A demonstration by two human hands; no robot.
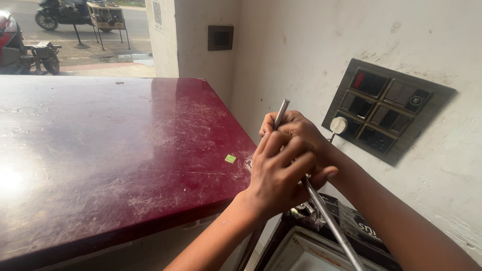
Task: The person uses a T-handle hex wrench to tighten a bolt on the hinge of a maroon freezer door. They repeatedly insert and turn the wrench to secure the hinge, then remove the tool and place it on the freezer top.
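Gripping thin grey metal rod (321, 206), left hand (281, 175) and right hand (296, 128) both closed around it, near red table (100, 150).

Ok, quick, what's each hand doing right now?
Left hand: closed around the metal rod.
Right hand: closed on the same rod higher up, mostly hidden behind the left.

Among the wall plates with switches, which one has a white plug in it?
The large grey switch panel on the right wall, beside the hands: a round white plug sits at its lower left. The small dark plate higher up has none.
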